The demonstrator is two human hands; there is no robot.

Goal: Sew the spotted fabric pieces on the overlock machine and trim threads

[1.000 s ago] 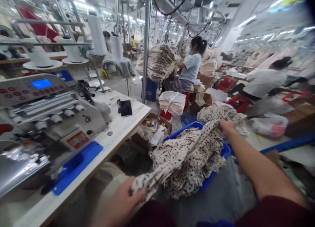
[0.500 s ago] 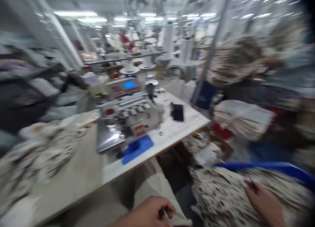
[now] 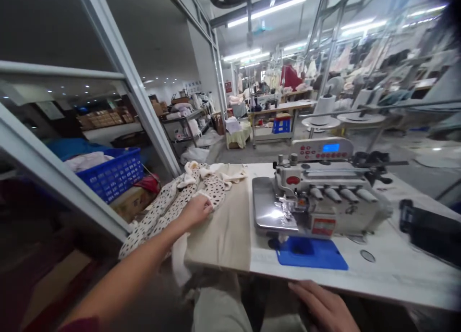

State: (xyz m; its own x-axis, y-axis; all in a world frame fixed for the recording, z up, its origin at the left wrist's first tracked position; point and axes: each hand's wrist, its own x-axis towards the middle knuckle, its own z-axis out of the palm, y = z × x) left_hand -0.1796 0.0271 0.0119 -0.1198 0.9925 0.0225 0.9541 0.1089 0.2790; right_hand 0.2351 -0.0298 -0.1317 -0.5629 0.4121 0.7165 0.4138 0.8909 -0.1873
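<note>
My left hand (image 3: 196,211) reaches out over the left part of the worktable, its fingers curled on the edge of a cream cloth garment with dark spots (image 3: 185,193). The fingertips are partly hidden. The spotted cloth lies heaped along the table's left side and hangs over its edge. My right hand (image 3: 322,303) is low at the table's front edge, fingers stretched out, holding nothing that I can see. Between and beyond the hands stands an overlock sewing machine (image 3: 327,188) with a lit blue display and a shiny metal plate. A blue pad (image 3: 311,252) lies before it.
A phone-like black device (image 3: 435,231) lies on the table's right. Thread cones (image 3: 324,106) stand behind the machine. A metal frame post (image 3: 144,101) rises at the left, with a blue basket (image 3: 111,173) of cloth beyond it. My legs (image 3: 219,303) are under the table.
The view has swung left. My left hand has gone from over my lap to the spotted cloth on the table. My right hand has left the spotted cloth at the blue-rimmed container.
</note>
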